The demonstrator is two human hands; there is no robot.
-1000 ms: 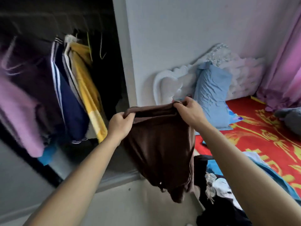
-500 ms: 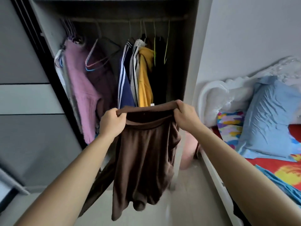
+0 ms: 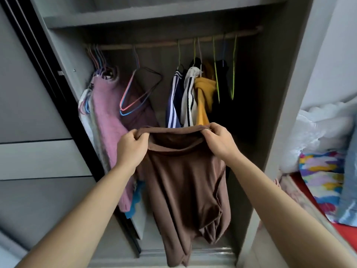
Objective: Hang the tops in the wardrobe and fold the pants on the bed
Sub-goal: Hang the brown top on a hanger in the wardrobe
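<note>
Grey panels and the open bay of the tall grey wardrobe (image 3: 280, 93) fill most of what I see. I hold the brown soft-knit top (image 3: 185, 180) up in front of that bay. My left hand (image 3: 131, 146) pinches one end of its upper band in curled fingers and my right hand (image 3: 218, 142) pinches the other end, so the band is stretched between them and the rest hangs loose below. I take it for a top rather than pants, though the bunched cloth makes that a judgement.

Just behind the brown top hang a navy white-striped top (image 3: 173, 105), a white black-striped top (image 3: 190, 97) and a mustard-yellow top (image 3: 202, 93). Above and to its left are bare pink and blue wire hangers (image 3: 127, 88), with a fuzzy pink top (image 3: 108, 117) further left. Above and to its right dangle thin green wire hangers (image 3: 233, 78), also bare as far as I can tell. All of them hook over the wooden rail (image 3: 154, 44), high above the brown top. Far to its right lies the edge of the red-sheeted bed (image 3: 345, 231) with a bright patchwork cloth (image 3: 322, 176).

Several tops are hung already. This one is not yet on a hanger, so I must free a hand, take a bare hanger and thread it. What waits on the bed, pants included, I cannot see from here.
</note>
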